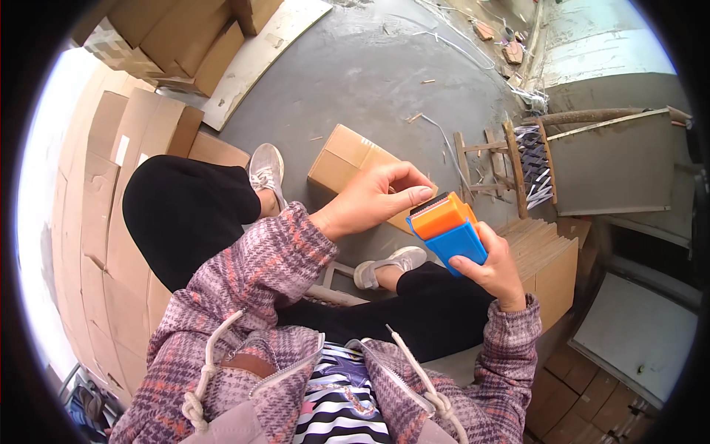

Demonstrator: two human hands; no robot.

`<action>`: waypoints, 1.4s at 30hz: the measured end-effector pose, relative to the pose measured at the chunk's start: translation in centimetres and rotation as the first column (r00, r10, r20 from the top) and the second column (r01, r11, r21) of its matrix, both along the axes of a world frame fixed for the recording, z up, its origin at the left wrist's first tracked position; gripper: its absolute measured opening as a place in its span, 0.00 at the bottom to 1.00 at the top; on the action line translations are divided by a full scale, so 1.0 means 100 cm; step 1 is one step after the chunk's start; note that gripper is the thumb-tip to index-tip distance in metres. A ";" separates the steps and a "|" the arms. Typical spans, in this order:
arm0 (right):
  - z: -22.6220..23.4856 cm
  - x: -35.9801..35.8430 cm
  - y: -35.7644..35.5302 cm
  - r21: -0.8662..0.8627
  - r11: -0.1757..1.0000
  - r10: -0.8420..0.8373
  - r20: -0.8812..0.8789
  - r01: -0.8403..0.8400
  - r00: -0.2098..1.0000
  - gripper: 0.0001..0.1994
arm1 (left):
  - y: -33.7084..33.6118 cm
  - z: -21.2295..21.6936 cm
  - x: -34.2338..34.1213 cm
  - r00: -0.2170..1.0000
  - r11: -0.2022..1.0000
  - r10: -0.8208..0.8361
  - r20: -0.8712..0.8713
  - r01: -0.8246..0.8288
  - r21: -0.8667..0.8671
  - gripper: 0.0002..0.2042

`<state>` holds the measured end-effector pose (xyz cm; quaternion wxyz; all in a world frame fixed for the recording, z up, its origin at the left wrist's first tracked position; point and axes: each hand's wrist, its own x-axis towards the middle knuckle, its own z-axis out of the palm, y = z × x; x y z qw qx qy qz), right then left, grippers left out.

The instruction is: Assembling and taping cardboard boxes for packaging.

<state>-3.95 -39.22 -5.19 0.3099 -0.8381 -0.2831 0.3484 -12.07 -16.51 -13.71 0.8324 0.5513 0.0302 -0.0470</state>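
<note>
My right hand is wrapped round a boxy plastic tool, with the thumb pressed along its near side. The tool has a blue lower body and an orange upper part, with a dark toothed edge across its left end; its exact kind is unclear. My left hand is beside that edge. Its thumb and forefinger tips come together there in a pinch, and what lies between them, if anything, is too small to make out. Below my hands, a closed brown cardboard carton rests on the grey floor.
Flattened cardboard stands on the left, and open cartons at the back left. A low wooden stool with a woven seat lies on its side at right. Stacked cardboard sheets are beside my right leg. Debris lies far right.
</note>
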 end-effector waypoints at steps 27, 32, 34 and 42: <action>-0.061 0.038 0.124 -0.290 0.940 0.151 -0.121 -0.181 0.981 0.27 | 0.122 -0.139 -0.021 0.785 0.737 0.617 -0.055 -0.553 0.388 0.08; -0.070 0.046 0.142 -0.402 0.883 0.224 -0.095 -0.244 0.970 0.31 | 0.126 -0.164 -0.020 0.748 0.718 0.658 -0.084 -0.589 0.370 0.08; -0.072 0.046 0.146 -0.421 0.876 0.215 -0.099 -0.237 0.972 0.31 | 0.127 -0.177 -0.019 0.750 0.728 0.654 -0.096 -0.590 0.349 0.07; -0.091 0.049 0.157 -0.510 0.829 0.211 -0.094 -0.229 0.973 0.32 | 0.107 -0.222 -0.008 0.714 0.713 0.683 -0.154 -0.606 0.352 0.09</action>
